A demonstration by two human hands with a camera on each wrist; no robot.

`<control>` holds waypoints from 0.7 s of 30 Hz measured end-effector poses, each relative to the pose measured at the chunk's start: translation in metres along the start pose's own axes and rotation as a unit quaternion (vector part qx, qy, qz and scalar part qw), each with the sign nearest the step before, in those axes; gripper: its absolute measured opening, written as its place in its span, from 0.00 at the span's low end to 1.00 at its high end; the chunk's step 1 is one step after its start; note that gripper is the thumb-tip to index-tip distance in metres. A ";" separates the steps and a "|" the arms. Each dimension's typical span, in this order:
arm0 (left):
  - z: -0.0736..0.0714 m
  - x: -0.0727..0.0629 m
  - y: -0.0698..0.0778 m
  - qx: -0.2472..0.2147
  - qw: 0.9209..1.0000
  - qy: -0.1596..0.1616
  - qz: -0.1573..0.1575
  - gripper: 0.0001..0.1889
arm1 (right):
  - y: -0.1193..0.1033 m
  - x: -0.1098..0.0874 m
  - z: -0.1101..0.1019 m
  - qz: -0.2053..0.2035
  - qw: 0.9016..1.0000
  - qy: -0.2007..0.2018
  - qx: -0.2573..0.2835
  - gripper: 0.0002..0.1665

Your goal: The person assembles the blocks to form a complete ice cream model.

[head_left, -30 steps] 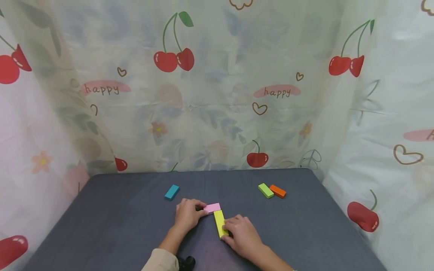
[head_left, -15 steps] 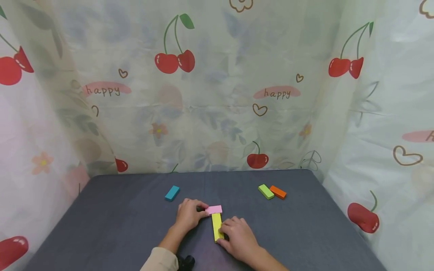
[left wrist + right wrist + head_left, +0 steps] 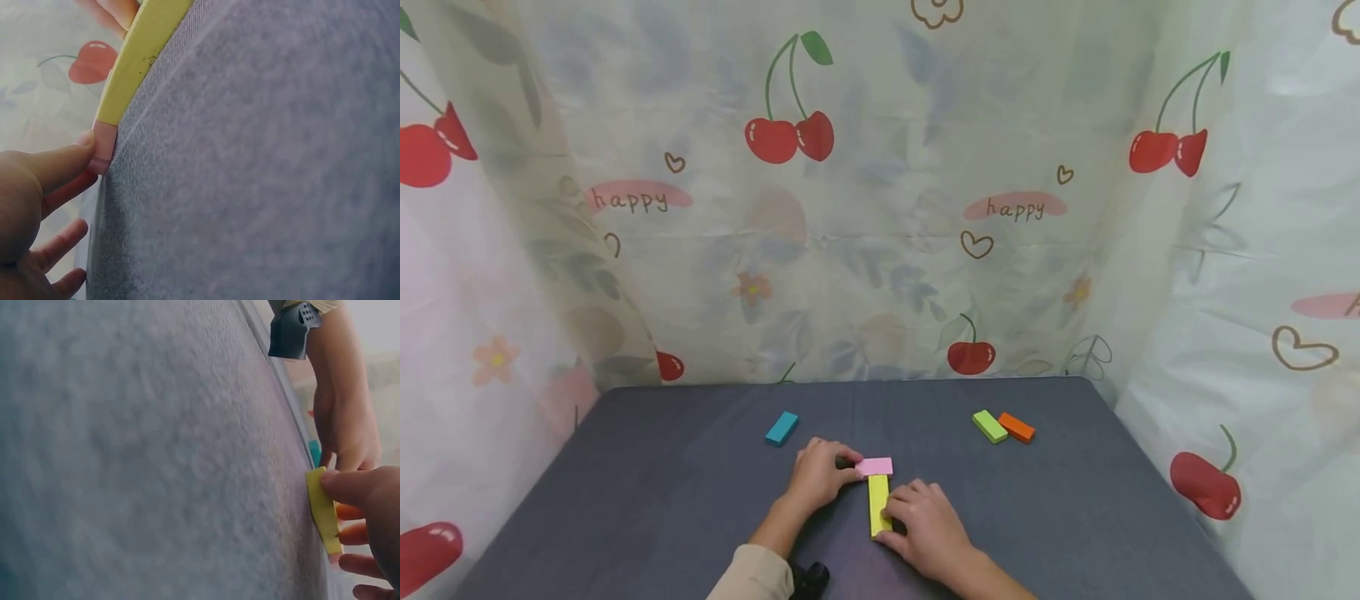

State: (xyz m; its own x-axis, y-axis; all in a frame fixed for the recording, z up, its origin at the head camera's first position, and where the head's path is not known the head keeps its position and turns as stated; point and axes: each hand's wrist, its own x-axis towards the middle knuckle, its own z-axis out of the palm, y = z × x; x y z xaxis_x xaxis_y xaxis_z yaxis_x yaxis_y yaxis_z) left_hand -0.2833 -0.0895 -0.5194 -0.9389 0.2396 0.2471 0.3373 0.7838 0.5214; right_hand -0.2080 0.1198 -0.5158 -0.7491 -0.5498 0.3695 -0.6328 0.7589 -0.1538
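Note:
In the head view, a pink block (image 3: 876,467) lies crosswise on the table, its left end pinched by the thumb and index finger of my left hand (image 3: 817,477). Against its near side sits the end of a yellow block (image 3: 878,506), which points toward me; together they form a T-like or corner shape. My right hand (image 3: 927,527) grips the yellow block near its close end, thumb at the end and fingers along the right side. The left wrist view shows the yellow block (image 3: 140,59) touching the pink block (image 3: 105,140).
A blue block (image 3: 782,428) lies beyond the left hand. Farther right, a lime green block (image 3: 990,426) and an orange block (image 3: 1017,427) touch each other. The dark grey cloth-covered table (image 3: 647,500) is bordered by a printed curtain (image 3: 865,192) at the back and sides.
The yellow block has swung from a slant to nearly straight, its near end moving left with my right hand. The pink block has shifted slightly right and become more level.

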 end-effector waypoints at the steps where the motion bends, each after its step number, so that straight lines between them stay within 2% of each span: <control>1: 0.000 0.000 0.000 -0.001 1.000 -0.001 0.000 0.09 | 0.001 0.000 0.000 -0.001 1.000 -0.001 0.002 0.15; 7: 0.000 0.002 0.002 0.001 1.000 -0.003 -0.005 0.09 | 0.006 0.002 0.000 -0.013 1.000 0.004 0.007 0.15; 14: -0.001 0.005 0.003 0.018 1.000 -0.003 0.005 0.09 | 0.006 0.003 0.000 -0.017 1.000 0.004 0.012 0.15; 21: 0.000 0.003 0.003 0.015 1.000 -0.012 0.000 0.09 | 0.006 0.003 0.000 0.003 0.999 -0.035 0.018 0.16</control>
State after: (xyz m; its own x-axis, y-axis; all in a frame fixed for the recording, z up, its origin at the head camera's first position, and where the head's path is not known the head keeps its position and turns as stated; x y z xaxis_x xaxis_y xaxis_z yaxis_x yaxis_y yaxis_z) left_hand -0.2849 -0.0867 -0.5176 -0.9405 0.2527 0.2273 0.3351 0.8012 0.4958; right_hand -0.2144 0.1224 -0.5156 -0.7644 -0.5693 0.3028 -0.6337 0.7501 -0.1894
